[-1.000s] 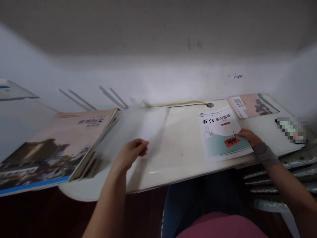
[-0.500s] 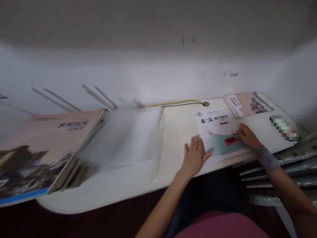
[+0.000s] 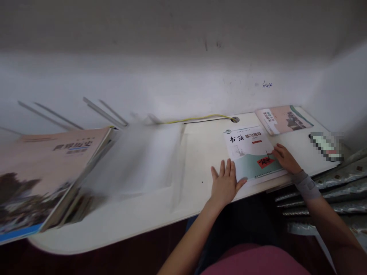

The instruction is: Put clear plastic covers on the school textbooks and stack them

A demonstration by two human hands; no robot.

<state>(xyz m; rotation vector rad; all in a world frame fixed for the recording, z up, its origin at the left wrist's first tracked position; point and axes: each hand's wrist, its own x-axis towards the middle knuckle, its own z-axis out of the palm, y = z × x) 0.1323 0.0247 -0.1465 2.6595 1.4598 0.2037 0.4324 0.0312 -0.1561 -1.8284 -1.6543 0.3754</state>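
A thin calligraphy workbook (image 3: 243, 149) lies flat on the white desk, its cover white and green with a red square and Chinese lettering. My left hand (image 3: 225, 183) rests along its left edge, fingers spread and thumb over the lower left corner. At the opposite edge is my right hand (image 3: 285, 158), wearing a grey wristband; its fingers are stretched out against the workbook's side, and its thumb is hard to make out. Behind the workbook, towards the right, a pinkish booklet (image 3: 283, 119) lies on the desk.
A stack of books topped by a pink history textbook (image 3: 57, 164) stands at the left. Beside it is a blurred pale sheet or stack (image 3: 140, 160). A yellow cable (image 3: 200, 117) runs to a hole at the back. A pixelated phone-like object (image 3: 327, 146) lies far right, near silvery folded material (image 3: 338, 191).
The view has shifted slightly, so the desk things appear further left. My left hand's fingers are spread a little wider. The workbook stays between both hands.
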